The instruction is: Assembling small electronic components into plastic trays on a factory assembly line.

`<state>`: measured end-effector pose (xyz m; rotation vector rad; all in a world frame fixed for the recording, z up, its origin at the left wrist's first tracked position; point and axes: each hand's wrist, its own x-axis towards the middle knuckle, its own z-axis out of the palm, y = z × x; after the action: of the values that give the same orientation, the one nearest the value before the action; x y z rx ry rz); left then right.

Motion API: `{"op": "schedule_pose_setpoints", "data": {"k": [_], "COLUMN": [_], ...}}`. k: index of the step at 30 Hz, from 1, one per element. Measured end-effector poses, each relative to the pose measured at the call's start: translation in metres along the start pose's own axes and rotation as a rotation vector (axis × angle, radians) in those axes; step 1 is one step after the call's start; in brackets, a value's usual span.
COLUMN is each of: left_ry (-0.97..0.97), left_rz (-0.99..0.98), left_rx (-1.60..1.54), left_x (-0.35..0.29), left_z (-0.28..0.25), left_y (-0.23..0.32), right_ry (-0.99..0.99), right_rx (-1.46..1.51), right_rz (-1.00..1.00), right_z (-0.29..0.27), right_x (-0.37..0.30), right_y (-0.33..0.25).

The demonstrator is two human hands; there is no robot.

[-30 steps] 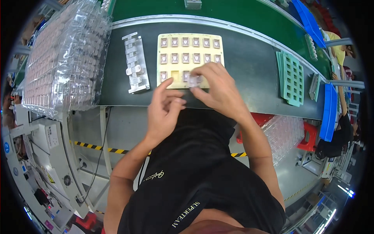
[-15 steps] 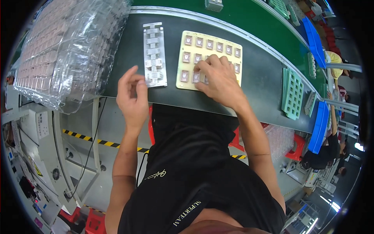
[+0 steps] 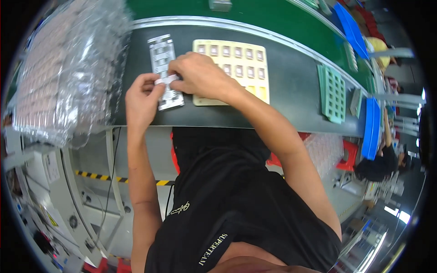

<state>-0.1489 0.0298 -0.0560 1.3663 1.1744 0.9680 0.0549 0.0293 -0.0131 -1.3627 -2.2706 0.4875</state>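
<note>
A narrow silver-grey slotted fixture [image 3: 160, 51] lies on the dark work surface, tilted slightly. Both of my hands meet over its lower half. My left hand [image 3: 142, 101] is closed at its left edge, thumb and fingers pinched together. From the right, my right hand [image 3: 199, 75] reaches across, its fingers curled down onto the same spot. A small pale piece [image 3: 166, 79] shows between the fingertips; its kind is not clear. To the right sits a cream tray [image 3: 267, 88] with rows of small pinkish square parts [image 3: 239, 70], partly covered by my right hand and forearm.
A tall stack of trays in clear plastic wrap [image 3: 68, 73] stands at the left. Green slotted trays [image 3: 334, 93] and a blue bin [image 3: 372, 127] are at the right. A metal rail [image 3: 205, 20] borders the green conveyor [image 3: 259, 16] beyond. A person works at far right.
My right hand has moved left from the cream tray to the fixture. My left hand has closed at the fixture's edge. The fixture now lies more tilted, and the whole view has shifted.
</note>
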Motion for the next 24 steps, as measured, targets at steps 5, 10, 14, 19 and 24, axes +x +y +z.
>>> {"op": "schedule_pose_setpoints", "data": {"k": [5,10,14,19,24], "left_ry": [0.05,0.165,-0.141,-0.361,-0.359], "left_rz": [0.007,0.152,0.261,0.322,0.618], "left_rx": [0.106,0.097,0.107,0.293,0.522], "left_x": [0.0,-0.025,-0.034,-0.023,-0.015], "left_z": [-0.017,-0.003,0.064,0.155,0.193], "left_y": [0.0,0.046,0.064,0.076,0.061], "right_ry": [0.265,0.314,0.374,0.403,0.462], "right_rx": [0.147,0.114,0.125,0.188,0.088], "right_rz": [0.119,0.396,0.482,0.575,0.551], "right_z": [-0.045,-0.098,-0.081,-0.062,-0.053], "right_x": [-0.036,-0.133,-0.178,-0.183,-0.186], "right_y": [0.01,0.033,0.039,0.039,0.05]}}
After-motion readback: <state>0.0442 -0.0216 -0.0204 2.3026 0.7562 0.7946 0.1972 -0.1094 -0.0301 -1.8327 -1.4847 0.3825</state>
